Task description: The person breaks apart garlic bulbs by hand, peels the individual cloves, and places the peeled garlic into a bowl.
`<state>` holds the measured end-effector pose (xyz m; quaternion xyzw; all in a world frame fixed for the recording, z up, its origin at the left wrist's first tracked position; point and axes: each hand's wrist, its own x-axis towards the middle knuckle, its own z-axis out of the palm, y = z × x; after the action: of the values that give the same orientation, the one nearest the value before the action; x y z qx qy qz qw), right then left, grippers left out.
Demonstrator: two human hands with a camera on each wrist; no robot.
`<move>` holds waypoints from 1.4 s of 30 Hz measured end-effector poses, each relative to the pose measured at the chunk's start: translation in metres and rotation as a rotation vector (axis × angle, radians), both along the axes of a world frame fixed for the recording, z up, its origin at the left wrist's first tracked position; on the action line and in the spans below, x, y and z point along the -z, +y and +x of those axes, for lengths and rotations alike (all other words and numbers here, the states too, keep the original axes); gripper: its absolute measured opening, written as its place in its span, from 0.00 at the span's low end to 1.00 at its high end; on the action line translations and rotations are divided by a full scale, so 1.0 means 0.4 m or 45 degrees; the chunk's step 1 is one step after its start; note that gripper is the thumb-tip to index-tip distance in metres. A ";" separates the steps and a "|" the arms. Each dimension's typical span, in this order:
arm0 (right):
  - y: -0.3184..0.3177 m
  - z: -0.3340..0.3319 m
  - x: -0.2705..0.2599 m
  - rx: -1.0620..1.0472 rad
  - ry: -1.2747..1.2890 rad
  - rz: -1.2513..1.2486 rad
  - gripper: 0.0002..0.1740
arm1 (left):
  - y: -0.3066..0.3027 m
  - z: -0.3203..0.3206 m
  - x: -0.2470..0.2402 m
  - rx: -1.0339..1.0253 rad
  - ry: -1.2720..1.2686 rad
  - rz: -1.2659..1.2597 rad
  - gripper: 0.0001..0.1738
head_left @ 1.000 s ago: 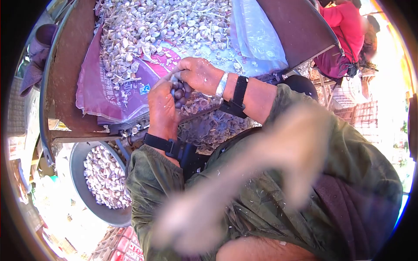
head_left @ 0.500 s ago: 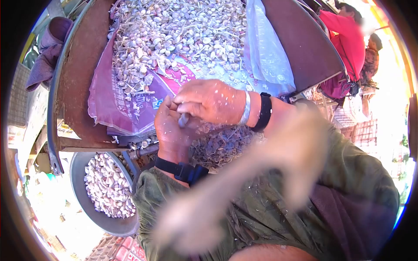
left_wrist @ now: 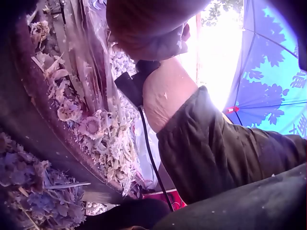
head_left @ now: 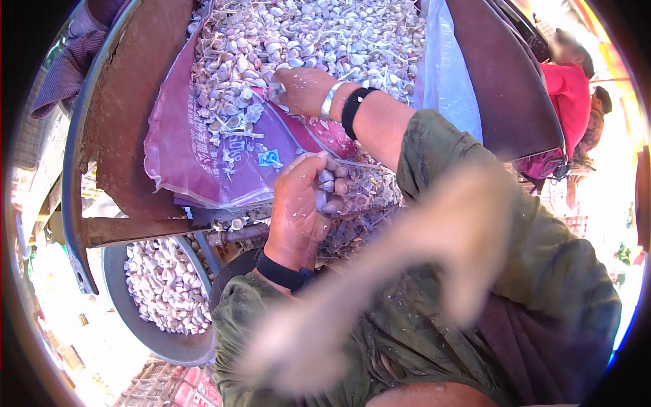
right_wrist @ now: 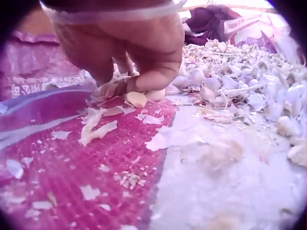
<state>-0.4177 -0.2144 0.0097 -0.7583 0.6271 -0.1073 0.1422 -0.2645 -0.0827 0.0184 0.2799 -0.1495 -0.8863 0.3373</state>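
Observation:
My left hand (head_left: 296, 203) is curled round several purplish garlic cloves (head_left: 330, 190) at the near edge of the sheeted trough. In the left wrist view only the underside of the left hand (left_wrist: 151, 28) shows, and its cloves are hidden. My right hand (head_left: 305, 91) reaches farther in, to the near side of the garlic heap (head_left: 312, 41). Its bent fingers point down in the right wrist view, where the right hand (right_wrist: 129, 52) pinches low at the sheet, right at a pale clove (right_wrist: 136, 99). Part of its grasp is hidden behind the fingers.
A printed purple sack (head_left: 196, 159) lines the brown metal trough (head_left: 125, 136). Below left, a grey basin (head_left: 122, 305) holds many cloves. Papery skins lie on the sack and below the trough's edge. A person in red (head_left: 566, 91) sits at the right.
Both hands were together over the cloves. They have parted: the right hand has moved forward to the heap, while the left keeps its cloves nearer me. The head view has shifted too.

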 end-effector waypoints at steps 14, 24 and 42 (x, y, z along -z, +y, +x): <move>0.144 -0.203 0.007 0.436 -1.229 0.389 0.16 | -0.011 -0.028 0.039 -0.027 -0.135 -0.022 0.11; 0.211 -0.241 -0.021 0.097 -0.304 0.005 0.10 | -0.020 -0.054 0.049 -0.023 -0.208 -0.104 0.14; 0.188 -0.167 -0.018 0.145 -0.336 0.079 0.09 | -0.021 -0.061 0.044 0.051 -0.280 -0.095 0.09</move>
<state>-0.4846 -0.1390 0.0167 -0.6962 0.6479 -0.1945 0.2403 -0.2888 -0.0911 0.0009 0.3596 -0.2239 -0.8507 0.3113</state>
